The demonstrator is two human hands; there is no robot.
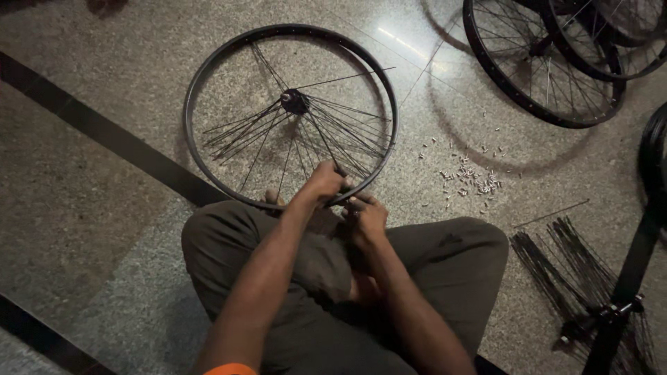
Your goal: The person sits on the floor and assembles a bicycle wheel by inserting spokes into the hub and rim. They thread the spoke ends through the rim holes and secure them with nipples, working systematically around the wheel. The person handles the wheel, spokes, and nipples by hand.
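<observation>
Both hands at the near edge of the rim point(208, 62) lying flat on the floor: left hand point(325, 182) pinches a spoke point(321, 135), right hand point(367, 217) fingers curled, probably on a nipple, steadying the joint.

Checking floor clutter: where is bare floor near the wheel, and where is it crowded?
Bare: floor left of the rim. Crowded: right side, with nipples, spokes and wheels. Both hands are at the near rim.
</observation>
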